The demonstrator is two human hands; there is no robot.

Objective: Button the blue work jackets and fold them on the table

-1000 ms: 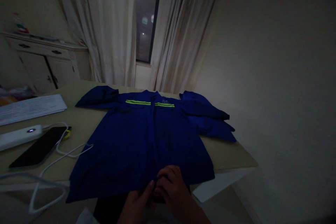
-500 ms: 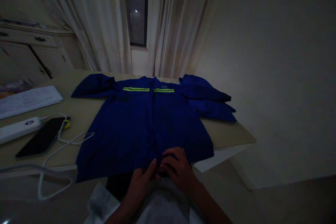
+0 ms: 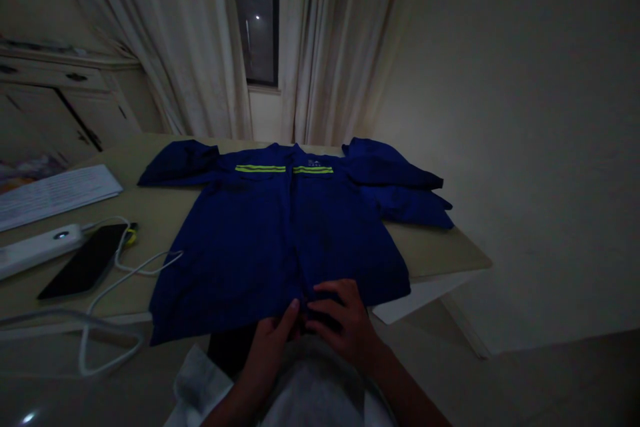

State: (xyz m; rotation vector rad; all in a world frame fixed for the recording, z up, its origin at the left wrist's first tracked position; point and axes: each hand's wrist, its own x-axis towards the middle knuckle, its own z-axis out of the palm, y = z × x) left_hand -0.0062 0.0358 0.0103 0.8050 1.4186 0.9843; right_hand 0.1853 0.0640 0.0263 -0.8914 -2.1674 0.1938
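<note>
A dark blue work jacket [image 3: 240,247] lies front side up, its collar at the far side and its bottom hem towards me. Yellow-green stripes cross its chest, and both sleeves are folded. At the hem's middle, my left hand [image 3: 270,343] is closed on the cloth, thumb on top. My right hand [image 3: 345,323] is beside it at the lower end of the front opening, with bent fingers over the hem. Its index finger stands a little apart, and its thumb is hidden. The small part between the fingertips is too dark to make out.
The jacket rests on a pale table [image 3: 430,253]. To the left are a black phone [image 3: 85,263], a white power strip [image 3: 43,250], printed papers [image 3: 60,193] and a white cable [image 3: 105,293] whose end touches the jacket. A wall [image 3: 540,147] stands on the right.
My right hand's fingers have spread slightly at the hem. My left hand stays on the cloth. The view has shifted a little.
</note>
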